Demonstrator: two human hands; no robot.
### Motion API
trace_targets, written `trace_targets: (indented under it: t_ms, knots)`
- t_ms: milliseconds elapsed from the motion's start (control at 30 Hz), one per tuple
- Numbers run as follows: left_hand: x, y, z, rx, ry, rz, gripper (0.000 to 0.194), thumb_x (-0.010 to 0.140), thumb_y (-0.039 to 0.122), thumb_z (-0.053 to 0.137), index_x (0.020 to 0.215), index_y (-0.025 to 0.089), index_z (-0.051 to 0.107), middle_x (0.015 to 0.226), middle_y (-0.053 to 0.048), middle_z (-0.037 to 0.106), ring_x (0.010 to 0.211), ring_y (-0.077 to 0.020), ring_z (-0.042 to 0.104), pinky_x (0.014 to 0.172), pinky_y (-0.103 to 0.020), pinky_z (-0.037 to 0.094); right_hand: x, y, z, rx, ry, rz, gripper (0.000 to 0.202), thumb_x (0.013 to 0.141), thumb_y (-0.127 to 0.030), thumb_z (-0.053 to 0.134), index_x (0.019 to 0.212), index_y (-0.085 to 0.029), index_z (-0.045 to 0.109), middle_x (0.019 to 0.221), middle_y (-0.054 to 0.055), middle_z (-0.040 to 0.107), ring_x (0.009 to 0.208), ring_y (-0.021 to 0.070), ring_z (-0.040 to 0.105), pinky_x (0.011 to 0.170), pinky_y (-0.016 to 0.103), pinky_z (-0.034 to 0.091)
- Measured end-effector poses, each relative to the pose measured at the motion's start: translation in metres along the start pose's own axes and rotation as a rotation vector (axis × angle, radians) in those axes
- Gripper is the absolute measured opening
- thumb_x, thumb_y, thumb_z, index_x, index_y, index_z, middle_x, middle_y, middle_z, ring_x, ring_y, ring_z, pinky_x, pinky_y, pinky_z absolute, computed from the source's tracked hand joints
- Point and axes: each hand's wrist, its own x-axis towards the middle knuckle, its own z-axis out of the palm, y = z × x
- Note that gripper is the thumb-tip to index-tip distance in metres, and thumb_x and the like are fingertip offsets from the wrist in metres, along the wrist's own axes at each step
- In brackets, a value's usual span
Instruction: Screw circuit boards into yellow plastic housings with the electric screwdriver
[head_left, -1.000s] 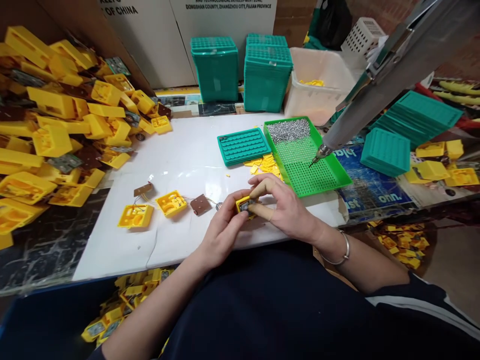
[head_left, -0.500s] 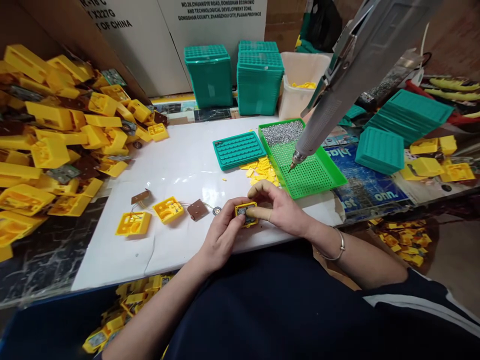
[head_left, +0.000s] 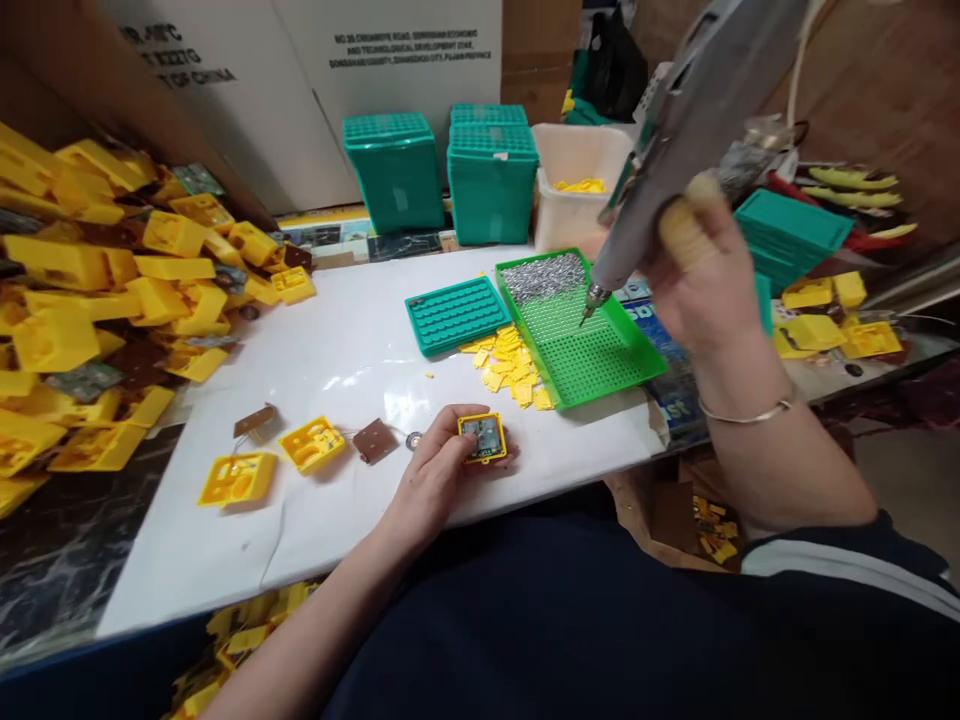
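My left hand (head_left: 435, 465) holds a small yellow plastic case (head_left: 493, 455) at the table's front edge, its open side up and a dark circuit board (head_left: 486, 434) inside. The thumb presses on the board. My right hand (head_left: 701, 265) is raised at the grey electric screwdriver (head_left: 637, 215), fingers curled against its body; part of the grip is hidden and blurred. The screwdriver hangs bit down over the green tray (head_left: 611, 385). Left of my left hand lie two open yellow cases (head_left: 238, 480), brown boards (head_left: 375, 441) on wires and a small round speaker (head_left: 413, 441).
Small silver screws (head_left: 544, 277) fill the tray's far end. Beside it lie flat yellow pieces (head_left: 502, 365) and a teal ridged panel (head_left: 457, 312). Yellow cases (head_left: 67, 265) are heaped at left. Teal stacks (head_left: 495, 190) and a white bin (head_left: 577, 205) stand behind.
My right hand has left the yellow case and risen right to the screwdriver. My left hand keeps the case, whose board now shows more fully. The whole view has shifted slightly.
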Motion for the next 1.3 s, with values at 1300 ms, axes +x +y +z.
trace_targets:
  t_ms: [1300]
  knots:
    - [0.016,-0.001,0.025,0.014,-0.038,-0.075,0.027,0.084,0.023,0.054,0.110,0.016,0.052,0.090,-0.007,0.070,0.092,-0.0258,0.069,0.088,-0.048,0.053,0.001,0.018,0.048,0.212,0.228,-0.002,0.034,0.075,-0.055,0.067,0.080,-0.025,0.052,0.056,-0.006,0.050,0.049,0.0104,0.048,0.048,0.026,0.040]
